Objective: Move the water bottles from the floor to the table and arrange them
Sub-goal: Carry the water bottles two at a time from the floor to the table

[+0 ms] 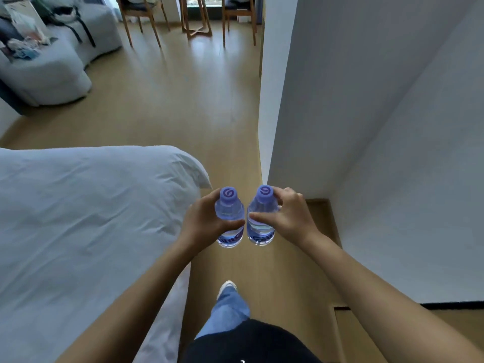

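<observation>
Mid-carry over the wood floor (162, 106): left hand (203, 222) and right hand (290, 218) each wrap a full bottle, left bottle (228, 209) & right bottle (262, 205), upright, nearly touching. Prob. heavy w/ water, slick plastic; best gripped at shoulder.

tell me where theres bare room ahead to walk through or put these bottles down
Bare floor runs between the bed and the white wall, widening toward the chairs. The sofa is piled with clutter. Both hands are full.
</observation>
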Demonstrator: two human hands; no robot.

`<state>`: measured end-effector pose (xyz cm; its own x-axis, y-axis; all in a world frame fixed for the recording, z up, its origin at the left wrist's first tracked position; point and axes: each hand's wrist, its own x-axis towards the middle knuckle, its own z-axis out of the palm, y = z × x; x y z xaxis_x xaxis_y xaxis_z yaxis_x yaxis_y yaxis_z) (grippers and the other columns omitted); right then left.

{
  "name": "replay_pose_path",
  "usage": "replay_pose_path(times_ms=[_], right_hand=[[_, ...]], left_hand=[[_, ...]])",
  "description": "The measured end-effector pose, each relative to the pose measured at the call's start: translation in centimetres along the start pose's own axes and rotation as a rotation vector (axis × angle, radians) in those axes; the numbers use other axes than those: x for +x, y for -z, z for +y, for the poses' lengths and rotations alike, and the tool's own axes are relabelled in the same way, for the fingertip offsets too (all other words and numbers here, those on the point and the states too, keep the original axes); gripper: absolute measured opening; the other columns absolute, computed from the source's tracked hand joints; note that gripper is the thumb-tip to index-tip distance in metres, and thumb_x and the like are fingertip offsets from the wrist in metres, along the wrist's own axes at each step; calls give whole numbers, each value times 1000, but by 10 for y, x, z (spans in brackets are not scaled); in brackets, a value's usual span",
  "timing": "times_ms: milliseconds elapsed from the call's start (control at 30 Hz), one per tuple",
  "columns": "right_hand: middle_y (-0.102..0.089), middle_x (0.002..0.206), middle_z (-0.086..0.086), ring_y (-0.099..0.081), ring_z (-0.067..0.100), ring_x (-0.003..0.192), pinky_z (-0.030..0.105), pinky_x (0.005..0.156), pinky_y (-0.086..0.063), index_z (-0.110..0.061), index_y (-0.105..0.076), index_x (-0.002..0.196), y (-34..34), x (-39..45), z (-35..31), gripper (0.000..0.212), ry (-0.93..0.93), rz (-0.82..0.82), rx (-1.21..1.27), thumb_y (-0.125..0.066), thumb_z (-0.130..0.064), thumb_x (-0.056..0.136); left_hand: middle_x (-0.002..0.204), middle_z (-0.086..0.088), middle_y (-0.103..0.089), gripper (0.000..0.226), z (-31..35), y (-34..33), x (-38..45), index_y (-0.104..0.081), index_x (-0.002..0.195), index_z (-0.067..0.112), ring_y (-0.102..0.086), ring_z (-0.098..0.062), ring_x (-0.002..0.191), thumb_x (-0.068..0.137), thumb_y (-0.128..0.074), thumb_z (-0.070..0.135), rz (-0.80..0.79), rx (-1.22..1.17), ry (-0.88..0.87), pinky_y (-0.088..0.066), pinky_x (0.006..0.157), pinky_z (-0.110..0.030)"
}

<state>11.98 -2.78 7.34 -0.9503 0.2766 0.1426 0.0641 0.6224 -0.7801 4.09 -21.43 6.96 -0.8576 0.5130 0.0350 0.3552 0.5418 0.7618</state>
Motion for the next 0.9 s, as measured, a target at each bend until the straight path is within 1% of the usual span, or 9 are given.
replay_pose_path(times_ms=[100, 167, 267, 367, 433, 533, 700, 800, 900], right_hand=[[-51, 77, -20, -56, 21, 81, 29, 71, -48, -12, -71, 108, -13, 56, -8, 48, -16, 23, -5, -86, -33, 68], [-47, 76, -24, -57, 21, 80, 26, 70, -46, -11, -71, 106, -20, 91, -12, 46, -25, 61, -9, -87, -33, 68], [-51, 78, -18, -58, 21, 80, 22, 70, -47, -11, -71, 108, -28, 141, -13, 49, -51, 89, 3, -87, -33, 68], [-58, 86, -8, -60, 23, 85, 32, 75, -53, -12, -69, 112, -36, 190, -8, 53, -64, 107, 1, -87, -35, 68], [-63, 91, -2, -61, 23, 87, 33, 76, -53, -13, -69, 114, -41, 225, 1, 55, -86, 115, 0, -86, -36, 67], [-70, 99, 6, -61, 23, 91, 35, 79, -53, -14, -69, 113, -49, 284, 18, 56, -90, 115, 1, -87, -39, 66], [-70, 98, 6, -60, 21, 87, 25, 74, -45, -12, -69, 113, -53, 397, 41, 54, -52, 106, -3, -86, -37, 68], [-71, 99, 4, -61, 22, 86, 33, 76, -53, -13, -69, 113, -52, 466, 48, 54, -31, 95, -10, -84, -40, 69], [-71, 98, 3, -62, 23, 85, 37, 76, -55, -12, -69, 112, -50, 529, 48, 51, -4, 109, 8, -83, -39, 71]], left_hand=[[89, 9, -72, 54, -13, 24, 57, -63, 108, 28, -68, -14, 82, 61, -83, 44, -31, 6, -3, -56, 75, -38], [88, 9, -72, 55, -21, 39, 93, -63, 108, 27, -68, -15, 81, 59, -81, 47, -47, 13, -25, -56, 74, -39], [90, 9, -72, 58, -37, 55, 144, -63, 111, 27, -68, -14, 82, 61, -85, 45, -64, 31, -42, -56, 75, -40], [92, 8, -71, 60, -53, 65, 192, -62, 111, 26, -67, -16, 82, 60, -86, 46, -57, 43, -46, -56, 75, -39], [92, 8, -71, 61, -62, 70, 228, -63, 111, 26, -67, -16, 82, 58, -85, 48, -60, 42, -36, -56, 75, -38], [94, 6, -72, 60, -74, 75, 286, -63, 114, 24, -67, -17, 82, 62, -88, 39, -70, 44, -48, -56, 74, -35], [95, 8, -73, 63, -89, 84, 398, -62, 113, 28, -68, -15, 84, 58, -85, 48, -65, 28, -39, -57, 76, -38], [94, 8, -72, 60, -88, 96, 462, -64, 113, 24, -68, -14, 84, 60, -89, 37, -50, 32, -22, -55, 76, -32], [92, 7, -73, 60, -90, 107, 522, -65, 111, 23, -68, -17, 84, 58, -89, 40, -27, 40, -19, -52, 75, -30]])
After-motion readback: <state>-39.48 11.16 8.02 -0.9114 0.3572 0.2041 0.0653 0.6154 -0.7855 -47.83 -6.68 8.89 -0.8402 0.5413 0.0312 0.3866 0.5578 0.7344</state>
